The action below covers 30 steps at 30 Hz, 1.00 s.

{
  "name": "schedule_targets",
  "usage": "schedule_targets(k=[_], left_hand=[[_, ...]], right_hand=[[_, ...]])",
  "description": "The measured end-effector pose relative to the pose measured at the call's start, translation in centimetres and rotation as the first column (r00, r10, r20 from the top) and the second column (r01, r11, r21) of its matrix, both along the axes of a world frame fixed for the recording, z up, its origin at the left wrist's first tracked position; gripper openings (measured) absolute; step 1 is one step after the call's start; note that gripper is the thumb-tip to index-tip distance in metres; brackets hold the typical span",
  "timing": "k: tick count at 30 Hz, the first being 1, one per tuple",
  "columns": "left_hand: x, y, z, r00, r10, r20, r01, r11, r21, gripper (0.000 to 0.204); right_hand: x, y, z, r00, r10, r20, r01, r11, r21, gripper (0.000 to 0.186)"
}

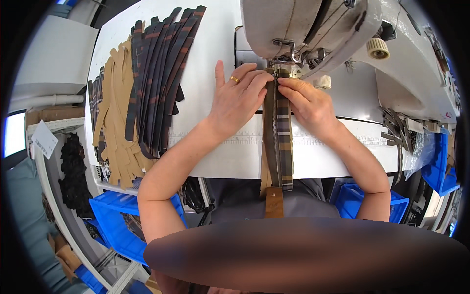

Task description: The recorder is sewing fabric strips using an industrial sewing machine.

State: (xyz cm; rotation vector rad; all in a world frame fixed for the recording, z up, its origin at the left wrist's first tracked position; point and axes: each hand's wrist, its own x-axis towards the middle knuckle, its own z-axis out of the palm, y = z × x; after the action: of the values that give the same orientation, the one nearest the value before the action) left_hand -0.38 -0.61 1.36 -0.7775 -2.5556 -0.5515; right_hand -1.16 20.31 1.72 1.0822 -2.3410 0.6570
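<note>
My left hand and right hand have fingers pinched on the zipper strip at its far end, left and right, long axis running near-to-far toward the sewing machine.

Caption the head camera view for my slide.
Left hand and right hand hold a long brown-and-plaid fabric strip with a metal zipper at a white sewing machine.

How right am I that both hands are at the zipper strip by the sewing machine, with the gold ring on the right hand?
One slip: the head view shows the gold ring on the left hand, not the right hand. The rest stands.
</note>
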Motion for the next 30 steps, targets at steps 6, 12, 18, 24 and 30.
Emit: schedule_targets(k=[6,12,18,24,30], left_hand=[[-0.1,0.1,0.1,1.0,0.004,0.003,-0.004,1.0,0.007,0.027],[0.0,0.0,-0.1,0.998,-0.001,-0.065,-0.002,0.999,-0.047,0.026],[0.1,0.1,-0.3,0.998,-0.008,-0.063,0.003,0.997,-0.071,0.03],[-0.1,-0.2,-0.5,0.998,-0.024,-0.061,0.021,0.999,-0.047,0.031],[-0.2,-0.3,-0.4,0.996,-0.013,-0.087,0.009,0.999,-0.051,0.031]], right_hand=[[-0.1,0.0,-0.1,1.0,0.007,-0.016,-0.007,1.0,-0.009,0.029],[0.2,-0.1,-0.1,1.0,-0.002,0.007,0.002,1.0,0.014,0.028],[0.8,0.1,1.0,0.999,-0.031,-0.026,0.034,0.988,0.147,0.032],[0.1,0.5,1.4,0.978,0.086,0.191,-0.076,0.995,-0.061,0.033],[0.5,-1.0,1.3,0.997,-0.015,0.077,0.005,0.992,0.127,0.032]])
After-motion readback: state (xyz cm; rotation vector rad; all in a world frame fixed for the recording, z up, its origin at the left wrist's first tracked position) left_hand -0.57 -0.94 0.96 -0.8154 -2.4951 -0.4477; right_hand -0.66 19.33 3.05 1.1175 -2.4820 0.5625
